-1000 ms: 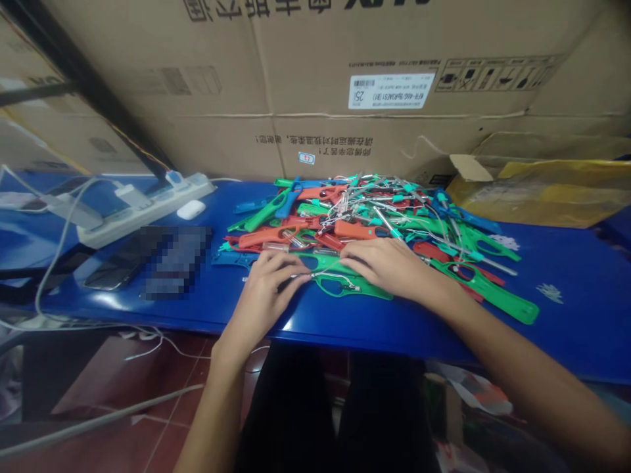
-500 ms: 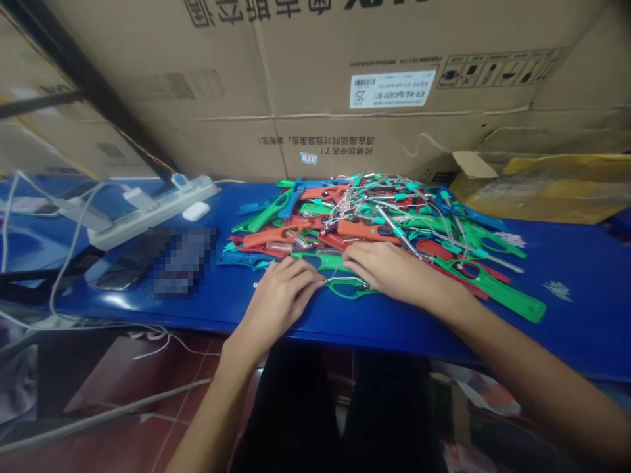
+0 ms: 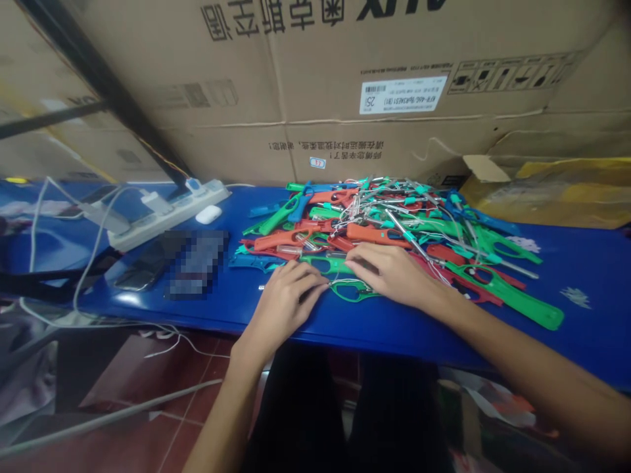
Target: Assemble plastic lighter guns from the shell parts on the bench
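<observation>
Pile (image 3: pixel 374 233): one, mixed green, orange, red and blue lighter casings with metal tubes and wires, lying on the blue tabletop (image 3: pixel 305 332).

Green casing (image 3: pixel 351 300): one, ring-handled, flat at the pile's near edge, partly covered by the right hand.

White wire (image 3: pixel 352 281): one, running along that casing's ring, in front of the pile.

Left hand (image 3: pixel 290 293): one, bare, back uppermost, at the pile's near left; forearm rising steeply, thumb and finger pinched narrow on the wire's end.

Right hand (image 3: pixel 392 270): one, bare, palm down over the pile's near edge; forearm slanting in from the right, fingers bent, tips drawn close. From where I stand, I cannot tell what they grip.

Power strip (image 3: pixel 167 217): one, left of the pile.

Phone (image 3: pixel 142 269): one, dark, farther forward on that side.

Carton (image 3: pixel 320 79): one, large, behind the pile.
</observation>
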`<state>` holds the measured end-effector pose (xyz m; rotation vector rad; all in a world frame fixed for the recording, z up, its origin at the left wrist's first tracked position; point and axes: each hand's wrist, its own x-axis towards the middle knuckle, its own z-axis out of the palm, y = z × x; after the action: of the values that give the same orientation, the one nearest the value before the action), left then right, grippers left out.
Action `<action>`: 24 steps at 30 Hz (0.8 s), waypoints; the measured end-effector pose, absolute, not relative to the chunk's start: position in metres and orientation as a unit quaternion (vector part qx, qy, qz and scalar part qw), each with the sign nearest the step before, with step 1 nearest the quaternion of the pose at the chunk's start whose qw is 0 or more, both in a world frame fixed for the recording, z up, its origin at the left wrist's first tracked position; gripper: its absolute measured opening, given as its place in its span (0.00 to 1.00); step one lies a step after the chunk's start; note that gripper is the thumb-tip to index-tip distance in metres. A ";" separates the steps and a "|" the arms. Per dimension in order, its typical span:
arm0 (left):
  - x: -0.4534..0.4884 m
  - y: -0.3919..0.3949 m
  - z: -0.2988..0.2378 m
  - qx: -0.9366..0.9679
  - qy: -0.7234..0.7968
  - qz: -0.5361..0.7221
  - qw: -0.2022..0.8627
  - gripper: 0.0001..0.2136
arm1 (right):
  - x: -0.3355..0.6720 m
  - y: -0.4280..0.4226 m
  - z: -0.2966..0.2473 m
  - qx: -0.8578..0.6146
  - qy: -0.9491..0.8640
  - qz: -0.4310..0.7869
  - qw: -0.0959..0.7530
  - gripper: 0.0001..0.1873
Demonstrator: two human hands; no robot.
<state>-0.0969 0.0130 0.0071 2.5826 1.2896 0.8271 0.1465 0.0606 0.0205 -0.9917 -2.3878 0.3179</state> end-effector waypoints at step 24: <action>-0.097 0.012 0.010 0.835 0.466 0.270 0.108 0.05 | 0.138 0.061 0.007 -0.368 -0.913 -0.025 0.174 0.17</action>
<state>-0.0967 0.0124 0.0101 2.4584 1.3719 0.7946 0.1385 0.0614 0.0073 -1.0447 -2.5886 -0.0716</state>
